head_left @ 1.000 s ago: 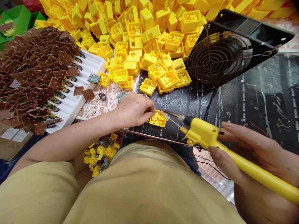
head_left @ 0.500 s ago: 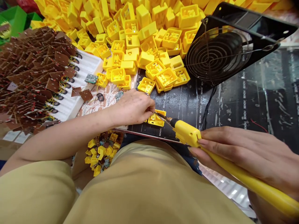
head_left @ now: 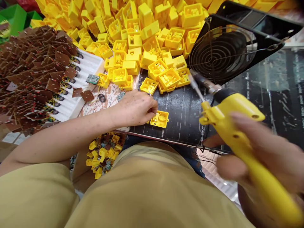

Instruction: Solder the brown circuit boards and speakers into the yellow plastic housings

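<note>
A: How is the grip of each hand set?
B: By the left hand [head_left: 136,109], thumb and fingers are pinched together at the left edge of the open yellow case [head_left: 162,118]; whether anything small is held between them cannot be told. In the right hand [head_left: 268,152], blurred, the yellow soldering iron [head_left: 225,115] is grasped, fingers curled about its body.

A: And where is the case placed?
B: It is laid on the black tabletop [head_left: 182,117], by the near edge. The iron's tip is held well apart from it, to the far right, in front of the fan [head_left: 217,57].

A: What else is seen, or in the way?
B: The case's left edge is partly covered by the left hand. The far side is filled by heaped yellow cases [head_left: 133,41]; at the left, brown circuit boards [head_left: 35,76] are piled over a white foam tray [head_left: 91,63].
</note>
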The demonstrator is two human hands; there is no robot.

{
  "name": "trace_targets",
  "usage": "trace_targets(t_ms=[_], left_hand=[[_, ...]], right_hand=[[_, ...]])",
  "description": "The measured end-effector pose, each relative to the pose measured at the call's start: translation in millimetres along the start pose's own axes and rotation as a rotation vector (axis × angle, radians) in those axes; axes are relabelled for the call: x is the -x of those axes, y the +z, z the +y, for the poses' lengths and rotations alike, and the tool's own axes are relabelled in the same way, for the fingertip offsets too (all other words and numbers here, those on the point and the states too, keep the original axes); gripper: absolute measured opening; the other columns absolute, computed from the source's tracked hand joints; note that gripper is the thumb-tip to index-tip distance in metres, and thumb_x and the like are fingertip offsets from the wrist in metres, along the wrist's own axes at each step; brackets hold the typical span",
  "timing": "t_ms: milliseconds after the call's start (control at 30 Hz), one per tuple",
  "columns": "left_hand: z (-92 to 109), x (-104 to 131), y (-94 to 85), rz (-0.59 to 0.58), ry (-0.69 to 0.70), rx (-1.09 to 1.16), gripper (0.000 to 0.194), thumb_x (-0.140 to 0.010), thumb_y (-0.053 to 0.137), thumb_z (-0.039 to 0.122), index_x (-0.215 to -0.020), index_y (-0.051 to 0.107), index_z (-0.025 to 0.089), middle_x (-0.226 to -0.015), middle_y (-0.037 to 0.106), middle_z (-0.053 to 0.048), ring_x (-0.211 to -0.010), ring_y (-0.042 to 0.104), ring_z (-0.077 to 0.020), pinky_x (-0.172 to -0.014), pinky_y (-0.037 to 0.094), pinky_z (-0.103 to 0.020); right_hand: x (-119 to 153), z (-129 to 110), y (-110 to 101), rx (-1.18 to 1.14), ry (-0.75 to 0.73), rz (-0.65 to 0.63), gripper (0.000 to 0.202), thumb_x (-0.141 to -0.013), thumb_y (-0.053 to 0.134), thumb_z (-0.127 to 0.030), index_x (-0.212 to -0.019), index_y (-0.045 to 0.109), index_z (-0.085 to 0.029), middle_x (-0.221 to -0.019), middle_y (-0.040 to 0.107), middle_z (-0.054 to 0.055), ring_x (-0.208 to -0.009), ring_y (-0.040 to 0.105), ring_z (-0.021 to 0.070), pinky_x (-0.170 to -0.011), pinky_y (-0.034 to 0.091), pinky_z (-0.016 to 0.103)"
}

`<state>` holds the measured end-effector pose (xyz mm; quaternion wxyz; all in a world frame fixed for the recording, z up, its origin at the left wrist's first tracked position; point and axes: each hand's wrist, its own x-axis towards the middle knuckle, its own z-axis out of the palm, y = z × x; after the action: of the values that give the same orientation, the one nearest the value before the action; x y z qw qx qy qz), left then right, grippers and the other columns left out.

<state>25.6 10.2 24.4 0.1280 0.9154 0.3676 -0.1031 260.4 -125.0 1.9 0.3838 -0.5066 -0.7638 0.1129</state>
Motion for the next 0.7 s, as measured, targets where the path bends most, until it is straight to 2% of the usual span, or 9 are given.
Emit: trace_targets(t_ms=[33, 67, 133, 167, 267, 400, 533, 633, 700], left_hand=[[-1.0, 2.6, 0.4, 0.019, 0.02, -0.009, 0.02, -0.085, 0.057, 0.022, -0.087, 0.077, 0.019, -0.078, 0.075, -0.004, -0.076, 0.066, -0.0198, -0.069, 0.045, -0.029], [-2.3, 5.7, 0.9, 0.042, 0.041, -0.02, 0.022, -0.088, 0.056, 0.024, -0.089, 0.077, 0.019, -0.08, 0.075, -0.005, -0.077, 0.067, -0.0199, -0.071, 0.045, -0.03], [-5.2, 12.3, 2.4, 0.093, 0.066, -0.05, 0.025, -0.093, 0.052, 0.026, -0.095, 0.076, 0.019, -0.086, 0.076, -0.005, -0.08, 0.068, -0.0199, -0.073, 0.047, -0.03], [-6.8, 15.4, 3.4, 0.116, 0.067, -0.068, 0.026, -0.094, 0.051, 0.025, -0.097, 0.076, 0.019, -0.089, 0.076, -0.006, -0.08, 0.069, -0.0199, -0.073, 0.047, -0.03], [-12.0, 23.1, 8.2, 0.169, 0.061, -0.11, 0.024, -0.092, 0.052, 0.019, -0.096, 0.075, 0.017, -0.091, 0.076, -0.007, -0.08, 0.07, -0.02, -0.069, 0.047, -0.029], [-18.4, 28.1, 17.5, 0.267, 0.152, -0.08, 0.022, -0.091, 0.053, 0.015, -0.097, 0.074, 0.018, -0.092, 0.076, -0.005, -0.078, 0.069, -0.0175, -0.068, 0.047, -0.027], [-19.3, 25.0, 28.2, 0.361, 0.268, -0.09, 0.025, -0.094, 0.051, 0.016, -0.098, 0.076, 0.02, -0.098, 0.075, -0.005, -0.086, 0.067, -0.0179, -0.076, 0.046, -0.029], [-16.9, 19.6, 33.5, 0.384, 0.218, -0.029, 0.021, -0.096, 0.055, 0.025, -0.093, 0.075, 0.02, -0.085, 0.074, -0.004, -0.083, 0.065, -0.0177, -0.083, 0.043, -0.033], [-15.1, 17.4, 33.9, 0.368, 0.17, 0.039, 0.019, -0.094, 0.058, 0.027, -0.089, 0.074, 0.019, -0.079, 0.073, -0.002, -0.079, 0.064, -0.0166, -0.088, 0.041, -0.035]], right_hand=[[-4.9, 2.8, 5.4, 0.002, -0.101, -0.036, 0.045, -0.097, 0.061, -0.036, -0.141, 0.052, -0.03, -0.07, 0.063, -0.005, -0.059, 0.062, 0.0115, -0.063, 0.052, 0.025], [-10.2, 6.8, 12.4, 0.025, -0.147, -0.057, 0.035, -0.095, 0.065, -0.029, -0.129, 0.059, -0.025, -0.067, 0.062, -0.006, -0.057, 0.06, 0.0102, -0.06, 0.049, 0.023], [-19.9, 15.4, 30.5, 0.083, -0.225, -0.042, 0.019, -0.093, 0.067, -0.027, -0.109, 0.062, -0.019, -0.074, 0.065, -0.002, -0.063, 0.063, 0.0114, -0.063, 0.05, 0.023], [-23.6, 18.9, 40.6, 0.101, -0.243, -0.037, 0.019, -0.093, 0.067, -0.03, -0.105, 0.061, -0.017, -0.08, 0.067, 0.002, -0.071, 0.066, 0.0144, -0.068, 0.053, 0.025], [-28.2, 22.8, 69.1, 0.122, -0.29, -0.029, 0.028, -0.095, 0.062, -0.04, -0.109, 0.057, -0.016, -0.086, 0.065, 0.006, -0.082, 0.066, 0.0198, -0.08, 0.056, 0.033], [-24.9, 19.6, 90.1, 0.187, -0.276, 0.008, 0.021, -0.094, 0.064, -0.026, -0.111, 0.055, -0.017, -0.079, 0.062, 0.002, -0.067, 0.06, 0.0174, -0.074, 0.055, 0.033], [-24.6, 16.3, 84.5, 0.198, -0.254, 0.037, 0.03, -0.092, 0.069, -0.033, -0.115, 0.056, -0.017, -0.08, 0.065, 0.001, -0.071, 0.064, 0.0179, -0.078, 0.054, 0.034], [-22.6, 9.8, 59.0, 0.145, -0.25, 0.09, 0.034, -0.087, 0.075, -0.034, -0.112, 0.059, -0.019, -0.086, 0.071, 0.0, -0.074, 0.067, 0.0138, -0.078, 0.053, 0.027], [-16.5, 5.4, 33.3, 0.117, -0.199, 0.102, 0.019, -0.091, 0.071, -0.027, -0.107, 0.062, -0.023, -0.074, 0.068, -0.004, -0.064, 0.064, 0.0096, -0.069, 0.05, 0.021]])
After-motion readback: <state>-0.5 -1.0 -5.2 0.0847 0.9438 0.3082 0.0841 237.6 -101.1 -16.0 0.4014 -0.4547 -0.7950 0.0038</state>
